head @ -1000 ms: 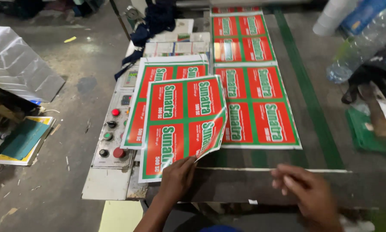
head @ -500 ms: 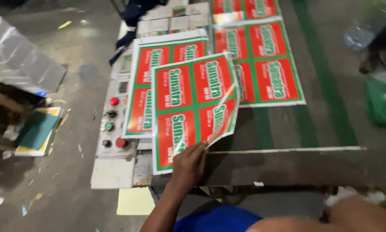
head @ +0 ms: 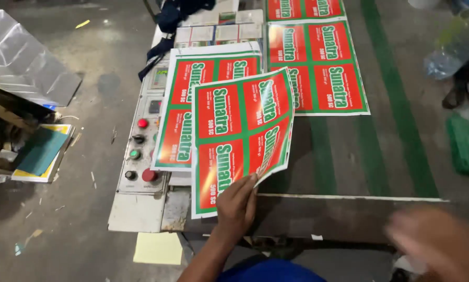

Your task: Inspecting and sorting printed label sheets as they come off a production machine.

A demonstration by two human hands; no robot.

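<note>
Upper left of frame: crumpled silver sheeting (head: 23, 60) on the concrete floor; below it, a teal-and-yellow pad (head: 40, 152).

Left of centre: grey control panel (head: 140, 151) — red, green and black buttons.

Centre: my left hand (head: 237, 206), fingers closed on the lower corner of a red-and-green printed sheet (head: 239, 138), held lifted over a matching stack (head: 206, 99). My judgement: a firm pinch near the corner, sheet kept flat, would stop the right edge curling.

Right of centre: more printed sheets (head: 318, 68) flat on the dark, green-striped conveyor belt (head: 396, 125).

Lower right: my right hand (head: 435, 237), blurred — I could not tell its grip.

Against half a second before: the sheet sat higher, and the right hand had re-entered view.
</note>
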